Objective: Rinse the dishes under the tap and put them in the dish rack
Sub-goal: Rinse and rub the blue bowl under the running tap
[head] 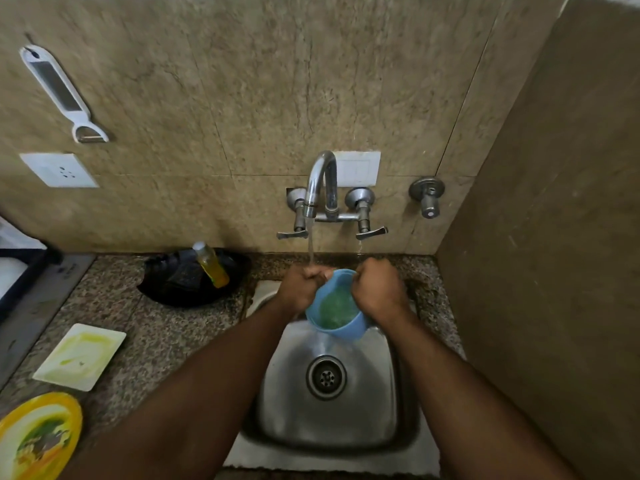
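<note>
Steel sink point(391, 403), granite counter point(166, 327); both hands' grip on blue bowl point(334, 308).

1. The sink point(346, 420) is brushed steel with a dull sheen.
2. The tap point(322, 183) is polished chrome, glossy.
3. The bowl point(313, 310) looks like smooth matt blue plastic.
4. The worktop point(166, 327) is speckled polished stone.
5. The wall point(242, 81) is mottled tan stone tile, fairly smooth.
6. The peeler point(59, 88) is white plastic with a metal blade.
</note>
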The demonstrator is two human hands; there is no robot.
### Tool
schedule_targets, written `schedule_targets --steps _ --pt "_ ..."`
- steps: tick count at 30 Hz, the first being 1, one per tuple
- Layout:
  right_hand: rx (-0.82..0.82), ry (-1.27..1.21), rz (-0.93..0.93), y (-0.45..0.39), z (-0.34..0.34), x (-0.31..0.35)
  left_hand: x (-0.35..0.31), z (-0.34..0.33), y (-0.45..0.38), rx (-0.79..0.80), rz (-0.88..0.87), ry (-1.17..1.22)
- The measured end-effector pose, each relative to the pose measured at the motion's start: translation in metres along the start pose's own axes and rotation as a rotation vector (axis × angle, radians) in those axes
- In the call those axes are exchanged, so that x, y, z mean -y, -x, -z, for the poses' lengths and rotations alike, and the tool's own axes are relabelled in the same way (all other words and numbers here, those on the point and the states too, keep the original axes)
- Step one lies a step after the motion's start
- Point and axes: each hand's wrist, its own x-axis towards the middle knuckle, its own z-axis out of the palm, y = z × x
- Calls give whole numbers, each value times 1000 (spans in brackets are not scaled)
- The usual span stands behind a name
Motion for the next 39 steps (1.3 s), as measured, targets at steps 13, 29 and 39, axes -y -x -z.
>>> schedule_targets --steps 13,29,39 --pt "-218 -261 -35 -2 -25 -16 1 -17 23 -266 202 394" --pt "309 -786 -102 -24 -62 27 -20 41 29 -542 -40 -174" --pt "247 -879 -251 -22 -82 41 -24 49 32 -573 -56 -20"
